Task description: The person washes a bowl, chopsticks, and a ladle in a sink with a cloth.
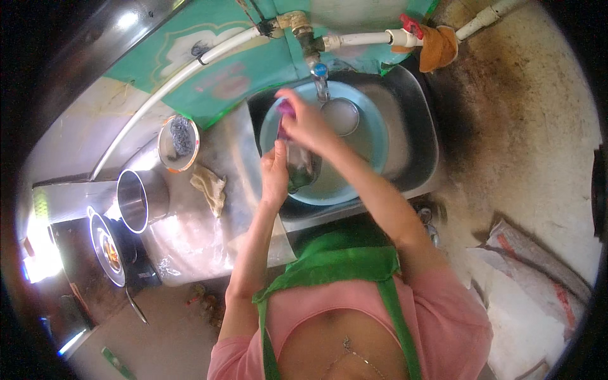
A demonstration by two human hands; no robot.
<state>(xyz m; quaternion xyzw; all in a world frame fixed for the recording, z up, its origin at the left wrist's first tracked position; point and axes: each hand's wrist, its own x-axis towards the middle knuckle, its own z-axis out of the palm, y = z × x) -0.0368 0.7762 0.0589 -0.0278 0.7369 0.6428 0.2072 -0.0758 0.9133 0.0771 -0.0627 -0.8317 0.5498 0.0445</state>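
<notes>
My left hand [274,173] grips a clear container [300,166], apparently a jar or bottle, at its left side. Its lower part looks dark green. Over the container's far end, my right hand [306,121] holds a small purple thing [286,108], perhaps a cloth or scrubber; motion blurs it. Both hands are above a light-blue plastic basin [377,156] with water in it. A round bowl [340,117] of cloudy liquid sits in the basin, below the tap [321,85].
The basin stands in a stainless steel sink [418,123]. Left on the counter are a rag [210,190], a bowl [164,154] holding steel wool [181,135] and a metal pot [154,194]. Farther left is a pan [102,242] with food. White sacks [527,285] lie at right.
</notes>
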